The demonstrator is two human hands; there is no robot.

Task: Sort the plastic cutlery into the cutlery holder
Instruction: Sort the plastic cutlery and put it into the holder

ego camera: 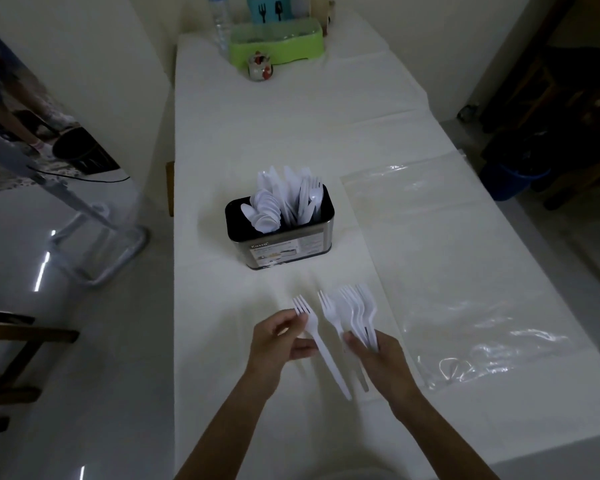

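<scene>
A dark metal cutlery holder (284, 245) stands in the middle of the white table, with white plastic spoons (262, 211) in its left part and knives and forks (300, 194) in its right part. My left hand (279, 344) pinches a single white fork (321, 344) near its neck, tines pointing away from me. My right hand (383, 365) holds a fanned bunch of several white forks (352, 311) by their handles, close to the right of the single fork. Both hands hover in front of the holder.
A clear plastic bag (465, 289) lies flat on the table to the right. At the far end stand a green tray (276, 41), a small round pot (260, 66) and a water bottle (219, 22). The table's left edge drops to a glossy floor.
</scene>
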